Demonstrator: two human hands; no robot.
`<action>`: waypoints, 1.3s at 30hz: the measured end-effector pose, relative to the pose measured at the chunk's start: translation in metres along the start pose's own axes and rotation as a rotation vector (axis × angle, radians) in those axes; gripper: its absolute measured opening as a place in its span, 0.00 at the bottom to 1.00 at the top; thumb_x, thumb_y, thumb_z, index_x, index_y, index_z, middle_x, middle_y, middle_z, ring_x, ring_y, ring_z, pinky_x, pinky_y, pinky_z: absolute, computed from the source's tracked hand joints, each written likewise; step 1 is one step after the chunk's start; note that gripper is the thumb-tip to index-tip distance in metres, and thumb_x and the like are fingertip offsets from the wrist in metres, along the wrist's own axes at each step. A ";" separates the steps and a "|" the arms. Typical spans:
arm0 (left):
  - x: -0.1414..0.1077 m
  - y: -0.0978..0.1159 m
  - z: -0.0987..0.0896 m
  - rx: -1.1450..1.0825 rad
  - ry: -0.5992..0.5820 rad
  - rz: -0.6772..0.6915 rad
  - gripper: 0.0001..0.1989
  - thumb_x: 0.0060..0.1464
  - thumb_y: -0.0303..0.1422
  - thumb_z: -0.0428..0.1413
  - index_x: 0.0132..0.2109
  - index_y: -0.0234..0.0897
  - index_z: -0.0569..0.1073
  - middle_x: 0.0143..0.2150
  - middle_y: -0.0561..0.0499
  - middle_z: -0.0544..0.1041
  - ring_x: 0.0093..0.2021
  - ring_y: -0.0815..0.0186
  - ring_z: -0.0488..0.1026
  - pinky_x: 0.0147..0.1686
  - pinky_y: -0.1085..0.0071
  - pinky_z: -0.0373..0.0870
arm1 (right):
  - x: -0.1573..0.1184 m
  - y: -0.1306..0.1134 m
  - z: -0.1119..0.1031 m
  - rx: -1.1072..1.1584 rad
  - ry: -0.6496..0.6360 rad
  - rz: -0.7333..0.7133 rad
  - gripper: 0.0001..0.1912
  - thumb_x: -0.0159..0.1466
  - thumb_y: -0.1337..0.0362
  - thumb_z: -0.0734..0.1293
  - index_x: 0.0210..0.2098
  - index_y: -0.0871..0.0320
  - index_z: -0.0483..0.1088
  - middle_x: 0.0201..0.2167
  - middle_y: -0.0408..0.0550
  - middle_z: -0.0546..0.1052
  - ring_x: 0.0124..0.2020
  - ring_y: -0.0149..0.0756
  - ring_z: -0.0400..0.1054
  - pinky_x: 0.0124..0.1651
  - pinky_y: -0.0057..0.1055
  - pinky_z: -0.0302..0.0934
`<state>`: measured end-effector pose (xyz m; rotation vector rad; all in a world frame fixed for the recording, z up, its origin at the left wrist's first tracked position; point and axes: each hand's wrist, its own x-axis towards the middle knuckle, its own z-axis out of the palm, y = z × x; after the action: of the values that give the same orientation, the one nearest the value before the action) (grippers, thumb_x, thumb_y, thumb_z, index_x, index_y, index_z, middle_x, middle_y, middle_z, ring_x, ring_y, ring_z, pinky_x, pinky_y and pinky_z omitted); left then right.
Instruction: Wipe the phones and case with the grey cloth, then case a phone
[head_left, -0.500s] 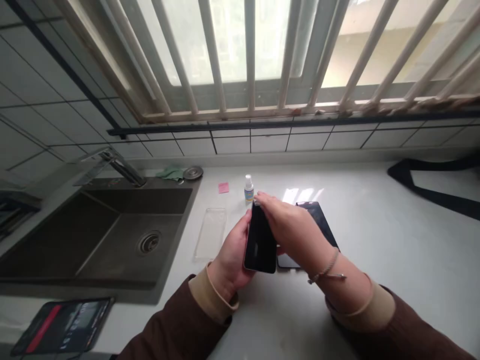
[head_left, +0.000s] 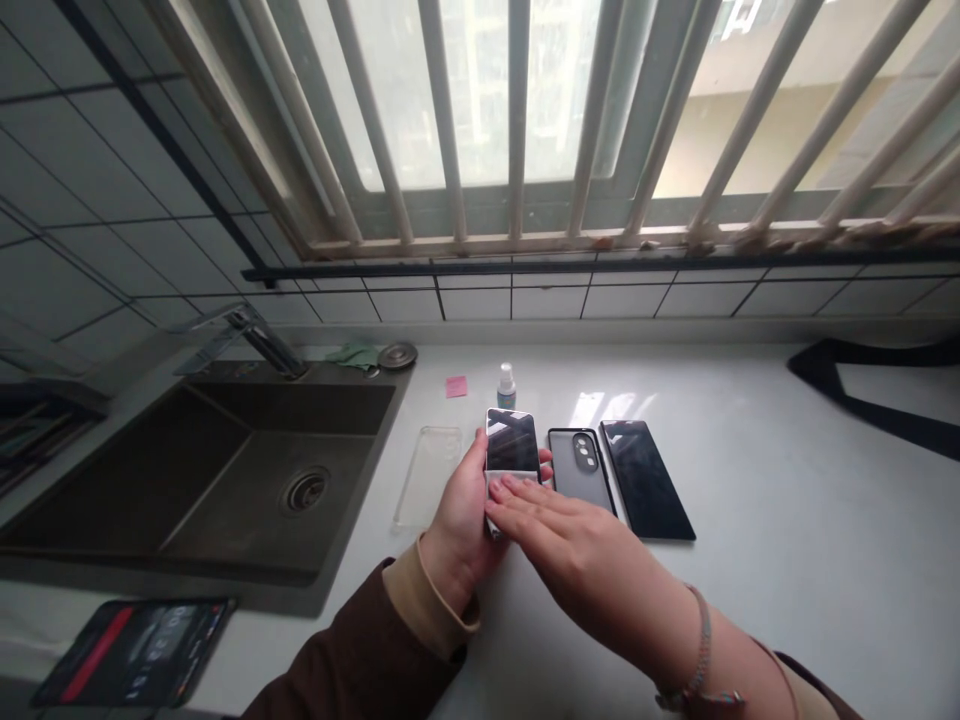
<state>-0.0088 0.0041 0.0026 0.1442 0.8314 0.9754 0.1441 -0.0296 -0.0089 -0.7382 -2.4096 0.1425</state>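
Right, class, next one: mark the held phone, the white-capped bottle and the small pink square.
Held phone (head_left: 512,441): head view, on the upper screen.
White-capped bottle (head_left: 506,393): head view, on the body below the cap.
Small pink square (head_left: 456,387): head view, middle of its face.

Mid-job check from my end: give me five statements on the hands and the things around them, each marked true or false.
1. The left hand holds a phone. True.
2. The right hand hangs well clear of the phone. False: the right hand lies across its lower part.
3. The spray bottle stands upright. True.
4. The clear case lies inside the sink. False: the clear case lies on the counter.
5. The second phone lies right of the black-rimmed case. True.
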 end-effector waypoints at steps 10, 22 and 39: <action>0.005 0.006 -0.005 0.143 0.036 0.087 0.31 0.71 0.52 0.48 0.50 0.26 0.82 0.44 0.35 0.85 0.36 0.58 0.82 0.39 0.65 0.79 | -0.002 -0.011 -0.023 0.279 -0.155 -0.011 0.24 0.72 0.78 0.61 0.65 0.61 0.72 0.63 0.51 0.78 0.65 0.38 0.73 0.73 0.34 0.63; 0.000 0.004 0.004 0.070 -0.149 0.018 0.32 0.73 0.50 0.46 0.55 0.25 0.81 0.48 0.32 0.85 0.40 0.55 0.84 0.45 0.61 0.80 | -0.010 0.046 -0.056 1.434 0.446 1.110 0.14 0.70 0.54 0.72 0.46 0.58 0.81 0.42 0.54 0.86 0.40 0.44 0.83 0.40 0.36 0.81; -0.003 -0.005 0.005 0.258 -0.174 -0.134 0.33 0.73 0.50 0.45 0.60 0.25 0.79 0.51 0.29 0.84 0.38 0.56 0.84 0.42 0.63 0.81 | -0.016 0.055 -0.023 0.255 0.447 0.801 0.18 0.77 0.56 0.63 0.60 0.52 0.78 0.52 0.51 0.85 0.51 0.48 0.81 0.54 0.42 0.76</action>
<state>-0.0025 -0.0001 0.0053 0.3853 0.7935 0.7165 0.1936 0.0066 -0.0134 -1.3973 -1.5345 0.5288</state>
